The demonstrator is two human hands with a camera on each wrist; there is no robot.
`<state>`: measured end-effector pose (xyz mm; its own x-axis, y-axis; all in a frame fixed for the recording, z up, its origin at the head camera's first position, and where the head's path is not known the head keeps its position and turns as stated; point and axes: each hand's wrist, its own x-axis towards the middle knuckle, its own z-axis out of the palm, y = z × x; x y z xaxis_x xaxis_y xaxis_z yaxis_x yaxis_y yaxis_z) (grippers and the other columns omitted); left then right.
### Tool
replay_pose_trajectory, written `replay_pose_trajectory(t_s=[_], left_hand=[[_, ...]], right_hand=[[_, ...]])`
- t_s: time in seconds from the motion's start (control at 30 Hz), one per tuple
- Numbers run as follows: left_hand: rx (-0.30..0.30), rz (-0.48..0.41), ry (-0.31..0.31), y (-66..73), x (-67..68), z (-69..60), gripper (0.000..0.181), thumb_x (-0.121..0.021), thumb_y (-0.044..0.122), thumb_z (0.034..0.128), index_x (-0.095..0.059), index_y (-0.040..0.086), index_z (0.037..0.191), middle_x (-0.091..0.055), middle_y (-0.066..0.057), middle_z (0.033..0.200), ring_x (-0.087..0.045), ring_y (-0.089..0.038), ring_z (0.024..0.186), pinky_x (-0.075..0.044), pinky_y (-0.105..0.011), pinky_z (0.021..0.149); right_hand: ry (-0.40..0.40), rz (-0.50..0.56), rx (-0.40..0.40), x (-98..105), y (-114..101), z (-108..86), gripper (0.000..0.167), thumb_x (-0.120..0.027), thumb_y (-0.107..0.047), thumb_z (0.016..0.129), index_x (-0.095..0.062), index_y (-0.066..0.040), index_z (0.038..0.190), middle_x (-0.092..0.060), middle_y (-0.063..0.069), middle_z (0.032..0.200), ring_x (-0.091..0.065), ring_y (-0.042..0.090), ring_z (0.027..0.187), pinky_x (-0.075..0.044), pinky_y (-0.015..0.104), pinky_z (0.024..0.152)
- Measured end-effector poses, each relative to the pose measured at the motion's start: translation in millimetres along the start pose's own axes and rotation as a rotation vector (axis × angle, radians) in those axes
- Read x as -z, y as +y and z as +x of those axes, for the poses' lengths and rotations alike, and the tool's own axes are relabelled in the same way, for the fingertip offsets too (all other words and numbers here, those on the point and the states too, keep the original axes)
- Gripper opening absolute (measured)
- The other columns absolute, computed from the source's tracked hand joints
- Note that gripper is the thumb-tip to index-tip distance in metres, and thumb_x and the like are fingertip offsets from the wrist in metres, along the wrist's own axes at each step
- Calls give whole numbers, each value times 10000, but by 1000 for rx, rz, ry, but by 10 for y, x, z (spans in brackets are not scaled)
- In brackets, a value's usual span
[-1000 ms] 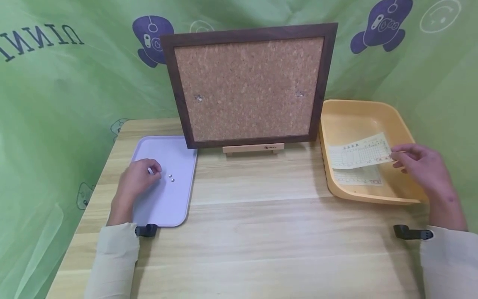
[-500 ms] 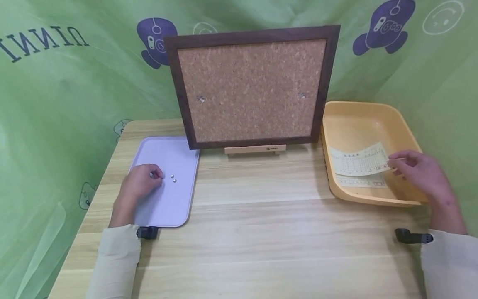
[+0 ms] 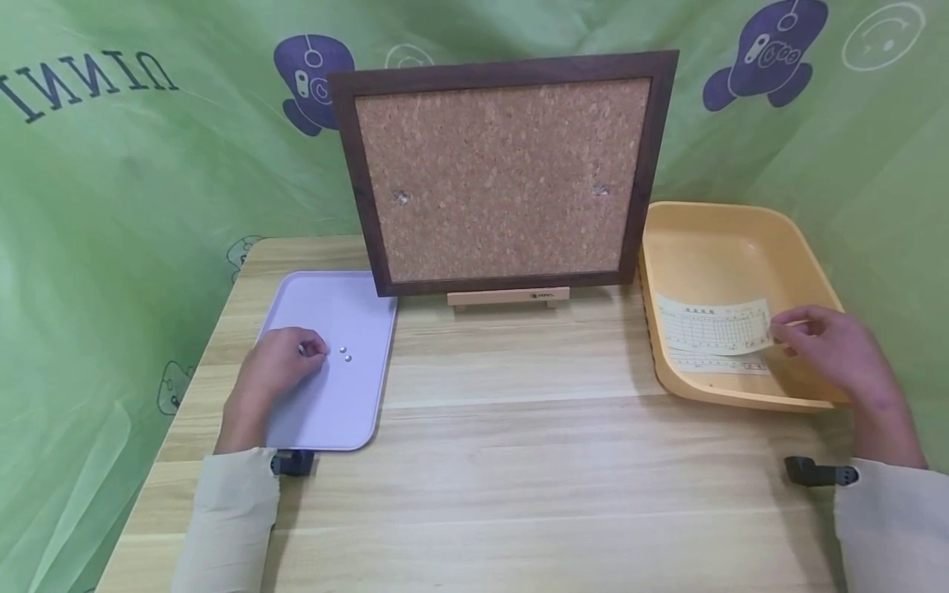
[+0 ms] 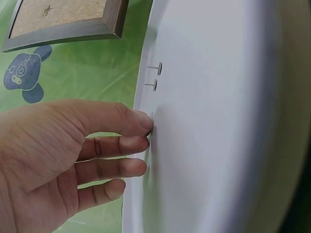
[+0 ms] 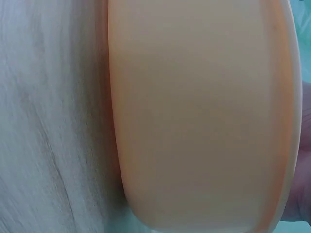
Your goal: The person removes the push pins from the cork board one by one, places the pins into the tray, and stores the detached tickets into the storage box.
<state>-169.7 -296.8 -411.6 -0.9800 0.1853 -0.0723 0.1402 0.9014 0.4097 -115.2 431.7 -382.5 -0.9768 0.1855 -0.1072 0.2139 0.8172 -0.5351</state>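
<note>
My left hand (image 3: 285, 361) is low over the lilac tray (image 3: 319, 420), thumb and index tips together at its surface. Whether anything sits between those tips is hidden; a thin dark sliver shows beside the thumb in the left wrist view. Two silver thumbtacks (image 4: 159, 68) lie points up just beyond the fingertips. At the right, my right hand (image 3: 830, 342) pinches the right edge of a printed paper slip (image 3: 715, 325) inside the yellow bin (image 3: 730, 239). A second slip (image 3: 719, 363) lies partly beneath it. The bin wall hides the right fingers in the right wrist view.
A dark-framed corkboard (image 3: 504, 181) stands on a small wooden easel (image 3: 507, 296) at the back centre, with two worn silvery spots on the cork. The wooden table (image 3: 519, 461) stretches between tray and bin. A green printed cloth (image 3: 111, 181) hangs behind.
The right hand has lowered slightly, and the upper paper slip has come down flatter over the lower one. The left hand has stayed in nearly the same place on the tray.
</note>
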Motion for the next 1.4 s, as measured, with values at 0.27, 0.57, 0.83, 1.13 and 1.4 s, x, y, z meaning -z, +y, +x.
replay_pose_trajectory(t_s=[0.27, 0.57, 0.83, 1.13, 1.4], left_hand=[[-6, -7, -6, 7, 5, -13, 56, -708, 48, 884, -755, 52, 915, -688, -77, 845, -616, -302, 824, -479, -499, 780], [-6, 1, 4, 12, 4, -23, 67, -720, 64, 878, -748, 35, 932, -694, -83, 850, -627, -299, 812, -491, -496, 766], [5, 19, 23, 141, 93, -54, 157, -728, 87, 896, -738, -2, 1025, -699, -144, 936, -636, -322, 857, -502, -502, 747], [-36, 52, 104, 324, 151, -29, 285, -734, 172, 936, -700, 11, 1169, -688, -208, 1059, -638, -371, 940, -524, -526, 750], [-203, 25, 289, 502, 88, 26, 374, -710, 216, 975, -653, 21, 1288, -656, -210, 1209, -610, -402, 1121, -488, -569, 926]], right_hand=[[7, -32, 4, 7, -10, -12, 441, -524, -338, 1057, -600, 64, 1222, -680, 218, 923, -605, 273, 770, -435, 348, 587], [7, -41, 24, 10, -25, -19, 436, -501, -323, 1068, -597, 74, 1221, -666, 205, 894, -579, 259, 726, -439, 354, 566], [60, -10, 81, 7, -118, -21, 455, -551, -364, 1056, -607, 40, 1258, -632, 313, 1147, -608, 206, 884, -452, 277, 594], [157, 71, 195, -33, -391, -19, 438, -600, -304, 1038, -592, -7, 1360, -576, 263, 1334, -581, 444, 1090, -358, 54, 634], [223, 132, 391, -139, -675, 27, 522, -647, -195, 1020, -501, -14, 1487, -469, 270, 1499, -450, 490, 1309, -403, 296, 1030]])
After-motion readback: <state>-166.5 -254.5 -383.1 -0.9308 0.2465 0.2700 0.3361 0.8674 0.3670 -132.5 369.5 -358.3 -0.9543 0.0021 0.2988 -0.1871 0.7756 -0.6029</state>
